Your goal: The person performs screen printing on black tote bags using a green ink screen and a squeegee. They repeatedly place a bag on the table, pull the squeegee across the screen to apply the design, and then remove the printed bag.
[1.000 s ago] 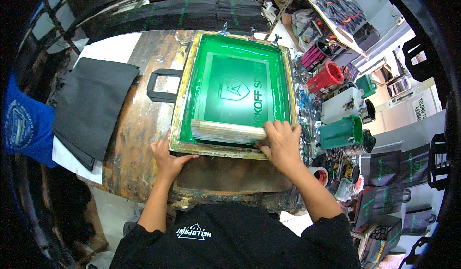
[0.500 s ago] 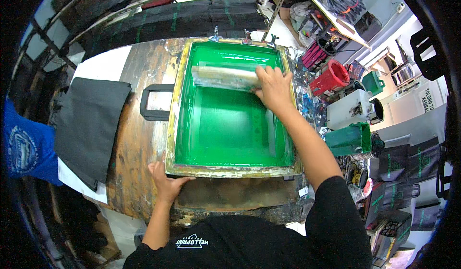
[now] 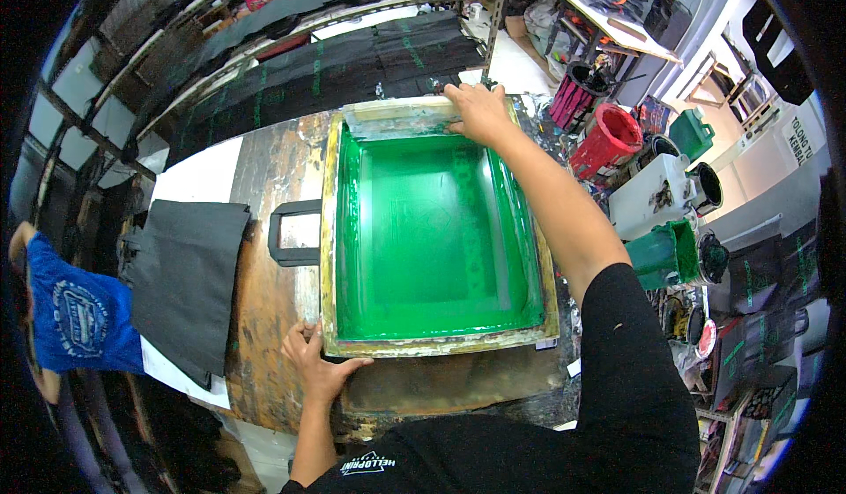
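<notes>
A screen-printing frame [image 3: 441, 347] with yellowish, ink-stained edges lies on the worktable, its mesh [image 3: 423, 230] coated with wet green ink. At the frame's far end is a wide squeegee [image 3: 397, 119] with a pale, stained handle. My right hand [image 3: 480, 113] is closed around the squeegee's right end. At the near left corner of the frame, my left hand [image 3: 315, 366] rests with thumb and fingers spread, touching the corner or just beside it. A black bag handle [image 3: 275, 232] sticks out from under the frame's left side; the rest of that bag is hidden.
Black fabric bags [image 3: 189, 274] are stacked on the left, over a white sheet [image 3: 207, 172]. A person in a blue shirt [image 3: 84, 313] stands beyond them. Red [image 3: 614, 133] and green [image 3: 665, 256] ink containers crowd the right. Printed black bags [image 3: 352, 66] lie on the far rack.
My right hand has pushed the squeegee away from me, from inside the screen to its far end. My left hand stays at the near corner. The head view has shifted.
</notes>
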Demonstrator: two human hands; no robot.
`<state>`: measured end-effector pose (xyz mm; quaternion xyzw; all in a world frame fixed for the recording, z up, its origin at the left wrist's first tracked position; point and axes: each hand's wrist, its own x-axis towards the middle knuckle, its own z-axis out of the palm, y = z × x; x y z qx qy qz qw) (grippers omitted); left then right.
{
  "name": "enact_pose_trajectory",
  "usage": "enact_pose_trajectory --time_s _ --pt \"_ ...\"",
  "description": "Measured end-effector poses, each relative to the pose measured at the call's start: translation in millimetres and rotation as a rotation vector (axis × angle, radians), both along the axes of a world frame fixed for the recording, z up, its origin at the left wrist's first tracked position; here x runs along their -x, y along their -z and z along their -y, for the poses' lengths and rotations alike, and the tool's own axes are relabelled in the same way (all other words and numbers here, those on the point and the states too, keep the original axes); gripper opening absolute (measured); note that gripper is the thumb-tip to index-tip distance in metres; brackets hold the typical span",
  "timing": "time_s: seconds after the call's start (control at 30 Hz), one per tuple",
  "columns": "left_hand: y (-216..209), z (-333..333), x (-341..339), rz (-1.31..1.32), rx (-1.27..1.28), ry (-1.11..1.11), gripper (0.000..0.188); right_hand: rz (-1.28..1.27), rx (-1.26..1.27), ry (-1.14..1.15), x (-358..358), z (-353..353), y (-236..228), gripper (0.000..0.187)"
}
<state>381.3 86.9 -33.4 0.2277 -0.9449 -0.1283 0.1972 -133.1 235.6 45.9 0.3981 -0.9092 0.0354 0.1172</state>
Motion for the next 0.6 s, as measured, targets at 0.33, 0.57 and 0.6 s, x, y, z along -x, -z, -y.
enact_pose_trajectory --time_s 0.33,0.57,0.6 --pt "-75 74 243 -0.311 0.156 0.357 0.096 -0.247 0.128 -0.017 -17 0 36 0.068" --pt "-51 84 387 -0.122 0.316 0.264 0.068 -0.28 0.092 -0.006 -18 5 33 0.066" --pt "-47 85 388 -0.154 0.342 0.273 0.067 -0.264 0.07 0.001 -19 4 31 0.066"
